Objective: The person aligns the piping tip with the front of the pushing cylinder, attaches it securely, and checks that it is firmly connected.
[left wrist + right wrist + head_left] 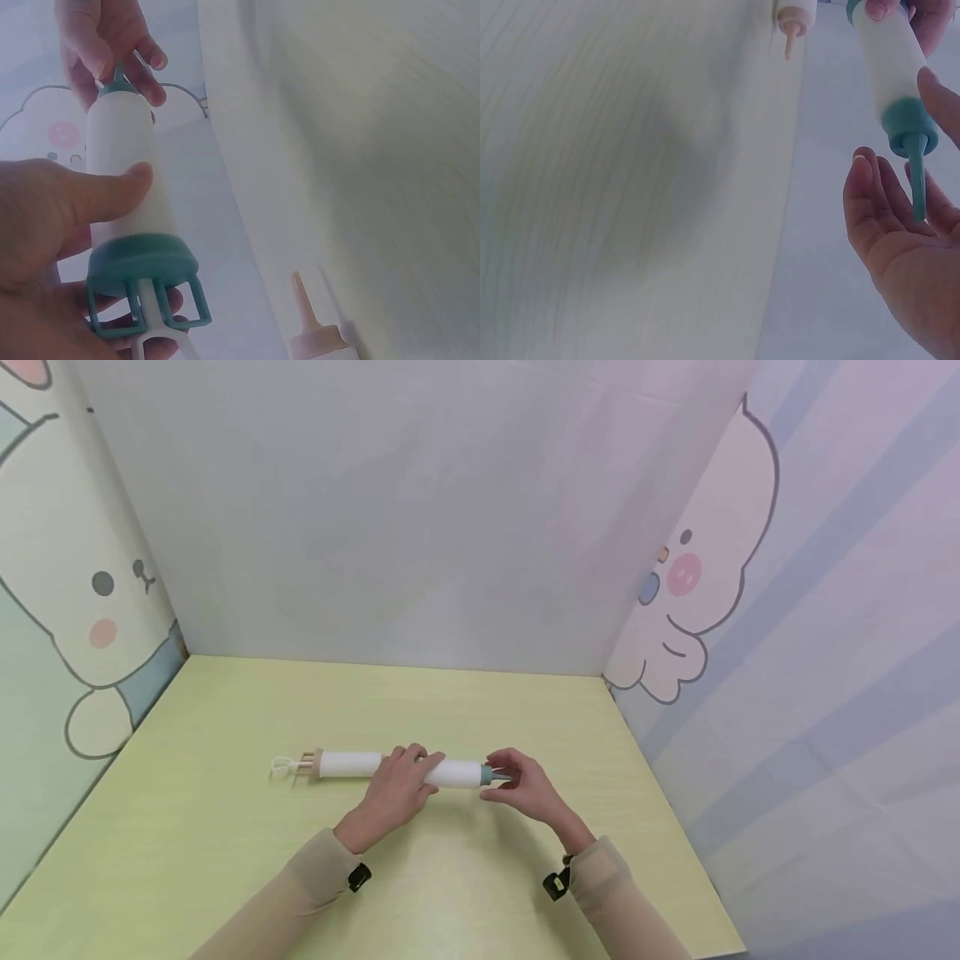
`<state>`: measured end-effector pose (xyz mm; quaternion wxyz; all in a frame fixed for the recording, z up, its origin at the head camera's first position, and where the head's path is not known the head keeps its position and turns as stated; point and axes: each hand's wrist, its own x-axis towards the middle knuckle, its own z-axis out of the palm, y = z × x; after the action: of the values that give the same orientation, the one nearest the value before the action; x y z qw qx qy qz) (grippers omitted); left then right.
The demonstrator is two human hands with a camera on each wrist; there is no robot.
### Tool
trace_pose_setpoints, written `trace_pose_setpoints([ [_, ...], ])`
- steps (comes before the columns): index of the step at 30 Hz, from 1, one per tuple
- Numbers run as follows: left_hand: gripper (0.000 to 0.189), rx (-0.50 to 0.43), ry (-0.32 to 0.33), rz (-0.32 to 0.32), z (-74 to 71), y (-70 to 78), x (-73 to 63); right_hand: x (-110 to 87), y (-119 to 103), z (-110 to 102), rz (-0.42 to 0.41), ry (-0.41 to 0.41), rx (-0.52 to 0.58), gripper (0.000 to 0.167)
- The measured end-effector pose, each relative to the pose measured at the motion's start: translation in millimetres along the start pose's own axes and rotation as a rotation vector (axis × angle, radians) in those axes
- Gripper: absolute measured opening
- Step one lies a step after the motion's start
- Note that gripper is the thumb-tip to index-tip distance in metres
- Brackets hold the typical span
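A green-tipped syringe has a white barrel, a tapered green nozzle and a green collar with loop handles and a white plunger. My left hand grips its barrel, thumb laid across the white side. Around the nozzle end, my right hand curves with fingers spread; its fingertips look apart from the nozzle, and whether the thumb touches the barrel I cannot tell. To the left lies a second syringe, white with peach ends; my left hand covers its tip in the head view.
The pale yellow table ends at a grey back wall. Cartoon-printed panels stand on both sides, the left panel and the right panel. A dark wrist device hangs under the right cuff.
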<state>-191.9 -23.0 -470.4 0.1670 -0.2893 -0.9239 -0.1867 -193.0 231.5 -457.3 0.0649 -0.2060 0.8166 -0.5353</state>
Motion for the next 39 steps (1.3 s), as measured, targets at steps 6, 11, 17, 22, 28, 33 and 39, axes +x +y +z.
trace_pose_setpoints([
  [6,0.049,0.001,0.006,-0.007,-0.4,1.0,0.7,-2.2,-8.5,0.5,-0.026,0.013,0.012,0.041],
  [11,0.049,0.005,0.000,-0.008,-0.3,1.5,1.1,-1.2,-4.8,0.9,-0.034,0.019,-0.006,0.033],
  [17,0.048,0.001,0.011,-0.002,-0.7,1.8,1.0,-0.7,-2.8,0.3,-0.011,0.011,-0.064,0.025],
  [22,0.048,0.000,0.005,-0.004,-0.8,1.7,0.9,-1.9,-4.7,-2.0,0.045,-0.016,-0.092,0.028],
  [28,0.048,0.007,0.008,-0.004,-2.7,1.3,0.9,-2.1,-5.4,-5.2,0.054,-0.028,-0.062,0.039],
  [33,0.048,0.006,0.009,-0.006,-4.2,1.5,1.4,-2.9,-1.1,-3.5,-0.031,0.021,-0.044,0.052],
  [39,0.048,-0.001,0.001,-0.014,-1.9,1.3,1.9,-2.0,4.6,3.2,-0.085,0.103,0.034,0.045],
])
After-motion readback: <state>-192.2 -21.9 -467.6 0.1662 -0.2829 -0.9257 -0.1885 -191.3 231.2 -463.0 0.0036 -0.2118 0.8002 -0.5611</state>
